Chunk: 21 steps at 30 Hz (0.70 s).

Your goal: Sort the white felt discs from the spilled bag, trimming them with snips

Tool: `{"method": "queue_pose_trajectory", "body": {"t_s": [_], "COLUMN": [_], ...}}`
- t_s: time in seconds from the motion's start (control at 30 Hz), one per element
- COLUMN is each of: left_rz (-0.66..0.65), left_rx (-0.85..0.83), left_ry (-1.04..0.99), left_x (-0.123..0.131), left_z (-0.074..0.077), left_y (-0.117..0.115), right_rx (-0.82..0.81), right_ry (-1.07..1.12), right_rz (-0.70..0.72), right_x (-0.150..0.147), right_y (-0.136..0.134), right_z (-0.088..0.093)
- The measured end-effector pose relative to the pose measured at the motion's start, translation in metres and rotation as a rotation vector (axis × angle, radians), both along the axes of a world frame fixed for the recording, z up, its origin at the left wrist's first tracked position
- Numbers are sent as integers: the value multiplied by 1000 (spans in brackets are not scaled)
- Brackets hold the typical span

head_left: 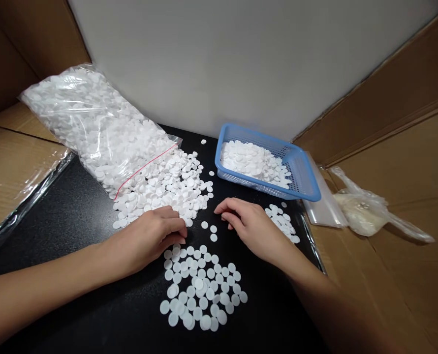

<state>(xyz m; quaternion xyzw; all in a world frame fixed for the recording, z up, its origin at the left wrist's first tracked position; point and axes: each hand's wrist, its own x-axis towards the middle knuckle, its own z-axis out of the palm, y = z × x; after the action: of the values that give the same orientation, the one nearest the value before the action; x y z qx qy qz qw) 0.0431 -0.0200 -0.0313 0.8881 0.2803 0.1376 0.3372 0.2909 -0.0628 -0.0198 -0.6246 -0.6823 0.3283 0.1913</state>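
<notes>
1. Hands rest low on a black tabletop [75, 221], both palm down, with white round discs scattered between and around them.
2. The left hand [148, 238] lies with its fingers curled loosely under, fingertips [180, 235] touching the table at the near edge of the spilled pile of discs [167, 184]. Whether a disc is pinched beneath them I cannot tell.
3. The right hand [252, 226] lies with its fingers bent and drawn together, their tips pointing left toward three loose discs [210, 230] lying just beside them. It grips nothing that shows.
4. The spilled pile fans out from the open mouth of a clear plastic bag [97, 123], which lies on its side at the left rear, full of the same discs and edged with a red strip.
5. Nearer the person, a flat cluster of discs [200, 290] lies spread out just in front of the left hand's fingers, between the two forearms.
6. A smaller patch of discs [283, 223] lies just right of the right hand.
7. A blue mesh basket [303, 172] stands behind the right hand, holding a shallow heap of discs.
8. Right of the basket, a flat clear sleeve [324, 209] and a crumpled plastic bag [362, 211] lie on cardboard [407, 275].
</notes>
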Motion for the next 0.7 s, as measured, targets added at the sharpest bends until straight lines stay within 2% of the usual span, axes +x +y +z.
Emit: {"method": "queue_pose_trajectory", "body": {"t_s": [0.1,0.3,0.6,0.7], "left_rz": [6,4,-68,-75], "left_rx": [25,3,55,12], "left_ry": [21,48,62,49], "left_x": [1,-1,-3,-2], "left_z": [2,11,9,9], "left_y": [4,7,4,2], "right_rx": [69,96,70,37], "right_ry": [-6,-19,33,21], "right_rz": [64,143,157,157], "right_x": [-2,-9,-10,-11], "right_y": [0,-5,-7,-8], "right_z": [-3,-9,-8,-5]}}
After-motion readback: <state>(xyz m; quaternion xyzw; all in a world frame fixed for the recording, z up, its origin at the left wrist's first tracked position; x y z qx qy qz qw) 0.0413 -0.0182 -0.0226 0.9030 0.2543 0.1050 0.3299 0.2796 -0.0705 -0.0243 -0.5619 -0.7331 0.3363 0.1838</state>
